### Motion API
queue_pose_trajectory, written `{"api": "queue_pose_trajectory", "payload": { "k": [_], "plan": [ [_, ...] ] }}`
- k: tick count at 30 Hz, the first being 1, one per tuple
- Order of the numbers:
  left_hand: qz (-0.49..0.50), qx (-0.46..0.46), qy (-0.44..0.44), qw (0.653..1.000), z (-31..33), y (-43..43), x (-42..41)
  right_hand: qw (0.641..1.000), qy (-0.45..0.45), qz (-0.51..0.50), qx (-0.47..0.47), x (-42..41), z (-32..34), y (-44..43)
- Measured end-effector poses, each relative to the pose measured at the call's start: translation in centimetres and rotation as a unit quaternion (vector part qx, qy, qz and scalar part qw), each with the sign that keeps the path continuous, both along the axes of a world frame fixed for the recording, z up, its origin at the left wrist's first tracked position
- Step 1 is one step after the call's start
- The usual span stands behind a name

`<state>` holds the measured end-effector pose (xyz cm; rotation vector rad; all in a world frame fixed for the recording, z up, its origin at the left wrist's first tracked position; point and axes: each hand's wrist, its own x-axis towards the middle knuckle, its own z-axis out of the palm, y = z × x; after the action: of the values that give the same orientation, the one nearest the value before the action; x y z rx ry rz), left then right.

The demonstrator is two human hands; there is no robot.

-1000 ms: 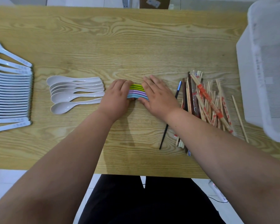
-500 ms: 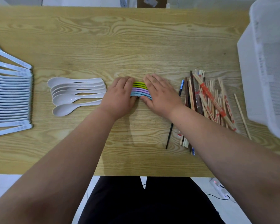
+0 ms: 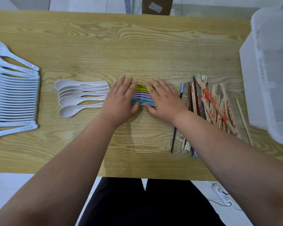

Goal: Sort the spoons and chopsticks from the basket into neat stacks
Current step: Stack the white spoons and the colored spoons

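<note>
A small stack of coloured spoons [image 3: 141,95], green, purple and blue, lies at the table's middle. My left hand [image 3: 121,101] lies flat over its left end and my right hand [image 3: 163,99] over its right end, fingers straight, both pressing on the stack. Left of them several white spoons [image 3: 82,95] lie in a row. A long row of pale blue-white spoons [image 3: 13,97] fills the far left. To the right lies a loose pile of chopsticks [image 3: 209,103], wooden, dark and paper-wrapped. The white plastic basket [image 3: 268,70] stands at the right edge.
A single black chopstick [image 3: 176,118] lies between my right wrist and the pile. One wooden chopstick [image 3: 244,121] lies apart beside the basket. The wooden table [image 3: 121,46] has bare surface at the back. A cable and plug lie on the floor at lower right.
Both hands stay on the coloured spoon stack; the fingers have straightened and spread slightly. The view has shifted a little.
</note>
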<state>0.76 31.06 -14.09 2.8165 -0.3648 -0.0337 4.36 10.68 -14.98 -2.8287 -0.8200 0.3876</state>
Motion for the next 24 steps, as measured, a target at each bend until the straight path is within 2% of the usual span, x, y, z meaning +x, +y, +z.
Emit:
{"api": "queue_pose_trajectory", "payload": {
  "k": [9,14,18,21,24],
  "plan": [
    [-0.001,-0.04,-0.131,0.991,1.0,3.3,-3.2,1.0,0.007,0.013,0.017,-1.8,2.1,2.3],
    [0.075,-0.061,-0.111,0.989,1.2,9.0,-5.4,0.993,-0.072,0.034,0.092,-2.4,3.0,6.2],
    [0.085,0.016,-0.103,0.991,0.5,14.3,-6.0,0.983,-0.113,0.078,0.124,-2.2,3.3,10.9],
    [0.077,0.052,-0.106,0.99,-0.2,17.0,-5.7,0.99,-0.067,0.09,0.081,-1.4,3.4,14.5],
    [0.091,0.035,-0.059,0.994,-0.7,18.5,-4.6,0.994,0.0,0.105,-0.011,-0.3,2.5,17.5]
  ]
}}
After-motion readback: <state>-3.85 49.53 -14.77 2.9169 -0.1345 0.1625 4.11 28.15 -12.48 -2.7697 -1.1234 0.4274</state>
